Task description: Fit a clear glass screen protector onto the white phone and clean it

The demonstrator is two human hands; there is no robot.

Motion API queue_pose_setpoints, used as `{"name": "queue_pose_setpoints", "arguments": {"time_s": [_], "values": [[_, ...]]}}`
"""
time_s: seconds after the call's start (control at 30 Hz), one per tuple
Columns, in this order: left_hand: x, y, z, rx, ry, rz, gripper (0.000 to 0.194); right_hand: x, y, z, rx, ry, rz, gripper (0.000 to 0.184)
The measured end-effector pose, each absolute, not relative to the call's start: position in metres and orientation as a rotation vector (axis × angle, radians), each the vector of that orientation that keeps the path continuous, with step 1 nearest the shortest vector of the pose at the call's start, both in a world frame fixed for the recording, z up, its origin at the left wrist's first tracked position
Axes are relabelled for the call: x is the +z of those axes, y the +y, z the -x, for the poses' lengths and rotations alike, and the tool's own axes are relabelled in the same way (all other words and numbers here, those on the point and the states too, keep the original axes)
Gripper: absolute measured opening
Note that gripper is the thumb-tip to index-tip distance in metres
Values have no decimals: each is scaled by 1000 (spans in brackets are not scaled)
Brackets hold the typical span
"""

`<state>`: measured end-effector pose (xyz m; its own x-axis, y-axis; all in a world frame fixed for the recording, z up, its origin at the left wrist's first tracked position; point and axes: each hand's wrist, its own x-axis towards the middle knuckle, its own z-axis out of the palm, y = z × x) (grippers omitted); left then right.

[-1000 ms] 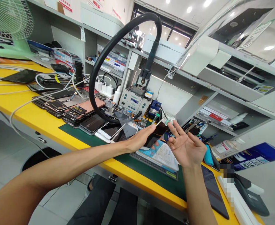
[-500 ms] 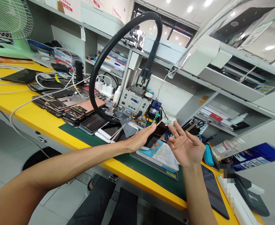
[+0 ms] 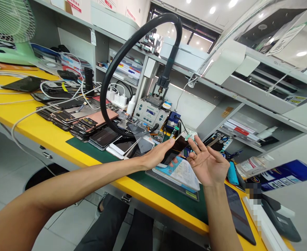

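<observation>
My left hand [image 3: 156, 154] reaches in from the left, thumb on top, and holds a dark, glossy phone [image 3: 180, 143] with a thin light edge. Part of the phone is covered by that hand, and most of its fingers are hidden. To its right is my right hand [image 3: 208, 164], palm turned up and fingers spread, with nothing in it. Its fingertips are close to the phone's right side; I cannot tell whether they touch. Below both hands, a clear plastic case [image 3: 187, 174] with a blue patch lies on a dark mesh tray [image 3: 169, 182] on the green mat [image 3: 140, 178].
Stacked phones [image 3: 80, 122] and white cables [image 3: 25, 116] cover the left of the yellow bench [image 3: 1, 111]. A thick black hose [image 3: 107, 69] arches before a grey soldering station [image 3: 150, 112]. A tablet [image 3: 238, 212] and blue box [image 3: 286, 174] are at right; shelves rise behind.
</observation>
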<state>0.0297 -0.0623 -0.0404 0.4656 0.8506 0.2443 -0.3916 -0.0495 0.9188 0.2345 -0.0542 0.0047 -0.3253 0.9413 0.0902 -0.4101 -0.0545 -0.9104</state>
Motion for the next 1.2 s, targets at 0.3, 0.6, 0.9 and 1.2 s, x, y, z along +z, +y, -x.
{"name": "queue_pose_setpoints", "arguments": {"time_s": [0.3, 0.6, 0.9, 1.2], "values": [[-40, -64, -29, 1066, 472, -1237, 65, 3, -51, -236, 1595, -1170, 689, 40], [-41, -63, -30, 1067, 482, -1206, 65, 2, -50, -236, 1564, -1168, 723, 37], [-39, -65, -28, 1047, 498, -1219, 68, 4, -52, -233, 1600, -1065, 722, 38], [-44, -62, -30, 1068, 498, -1187, 70, 5, -54, -230, 1576, -1145, 683, 30]]}}
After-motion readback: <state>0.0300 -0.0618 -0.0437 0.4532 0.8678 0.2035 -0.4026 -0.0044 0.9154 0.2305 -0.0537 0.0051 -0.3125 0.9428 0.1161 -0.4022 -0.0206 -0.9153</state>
